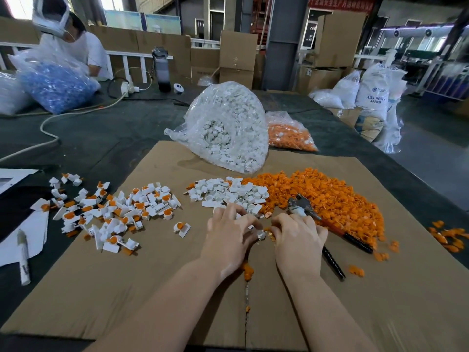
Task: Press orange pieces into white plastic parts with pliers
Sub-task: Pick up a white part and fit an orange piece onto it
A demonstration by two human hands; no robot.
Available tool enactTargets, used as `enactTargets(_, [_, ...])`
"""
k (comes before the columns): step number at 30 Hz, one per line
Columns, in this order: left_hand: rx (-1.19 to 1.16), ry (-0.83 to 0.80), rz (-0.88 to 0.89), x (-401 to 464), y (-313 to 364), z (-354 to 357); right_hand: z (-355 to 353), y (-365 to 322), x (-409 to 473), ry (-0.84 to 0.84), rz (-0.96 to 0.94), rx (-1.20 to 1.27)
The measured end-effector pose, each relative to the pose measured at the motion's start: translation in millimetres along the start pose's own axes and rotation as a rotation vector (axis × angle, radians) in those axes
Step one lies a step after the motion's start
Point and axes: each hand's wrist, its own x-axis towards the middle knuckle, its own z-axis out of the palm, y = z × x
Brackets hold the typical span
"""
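My left hand (229, 237) and my right hand (298, 236) meet over the cardboard sheet (152, 288), fingers curled. Between the fingertips sits a small white plastic part (261, 234), pinched by my left hand, with an orange piece (268, 230) at my right fingertips. The pliers (304, 208) lie just beyond my right hand, with a white part in their metal jaws and red-black handles running right and toward me. A heap of orange pieces (330, 196) spreads on the right. Loose white parts (228, 193) lie ahead of my hands.
Assembled white-and-orange parts (121, 209) are scattered at the left. A clear bag of white parts (228, 128) and a bag of orange pieces (289, 133) stand behind. A marker (23, 257) lies on papers at the far left. Another person (76, 41) handles a bag across the table.
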Motion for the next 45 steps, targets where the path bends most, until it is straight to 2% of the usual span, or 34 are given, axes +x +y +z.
enactTargets(9, [0.011,-0.053,0.083,0.0,-2.6,0.6,-0.3,-0.4,-1.7,-0.051,-0.043,-0.096])
enactTargets(14, [-0.056,-0.029,0.077,-2.4,-2.7,-0.5,0.1,-0.4,-1.5,-0.033,-0.038,-0.057])
enactTargets(18, [-0.138,0.010,0.104,-3.8,-2.0,-2.2,-0.8,-3.0,-3.5,0.049,-0.117,0.053])
enactTargets(24, [-0.327,0.029,-0.076,-5.1,-3.8,-6.0,-3.2,-2.8,-3.3,0.043,-0.186,0.075])
enactTargets(27, [-0.394,0.033,-0.178,-3.1,-5.6,-8.2,-3.1,-2.7,-2.6,0.082,-0.260,0.179])
enactTargets(30, [-0.390,0.016,-0.199,-3.1,-4.0,-9.1,-5.6,-2.1,-3.6,0.064,-0.305,0.339])
enactTargets(35, [-0.423,0.012,-0.220,-3.7,-3.0,-9.6,-11.4,-1.2,-6.8,0.008,-0.216,0.541])
enactTargets(40, [-0.451,-0.008,-0.208,-4.4,-3.0,-11.3,-17.6,-2.3,-7.0,-0.036,-0.084,0.849])
enactTargets(42, [-0.498,-0.025,-0.214,-4.4,-2.4,-12.0,-18.3,-3.5,-7.8,-0.066,-0.083,0.871])
enactTargets(45, [-0.598,-0.040,-0.237,-5.2,-1.7,-12.9,-15.2,-2.4,-7.8,-0.073,-0.081,0.769])
